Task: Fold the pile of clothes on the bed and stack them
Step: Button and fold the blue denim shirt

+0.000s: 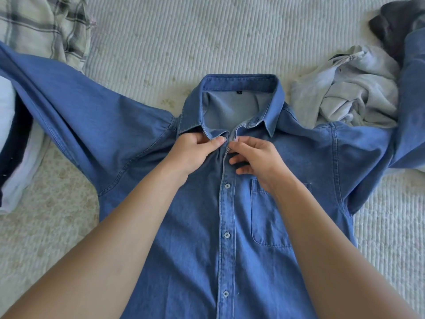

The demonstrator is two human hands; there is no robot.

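A blue denim shirt (195,226) lies face up on the bed with its collar away from me and both sleeves spread out to the sides. Its front is buttoned from mid-chest downwards. My left hand (193,150) pinches the left edge of the placket just below the collar. My right hand (255,158) pinches the right edge of the placket at the same height, fingers curled. The two hands nearly touch at the top button.
A crumpled grey garment (349,93) and a dark grey one (391,24) lie at the right. A plaid cloth (43,28) lies at the top left. Folded white and navy clothes (13,143) sit at the left edge. The ribbed white bedspread (184,38) stretches beyond the collar.
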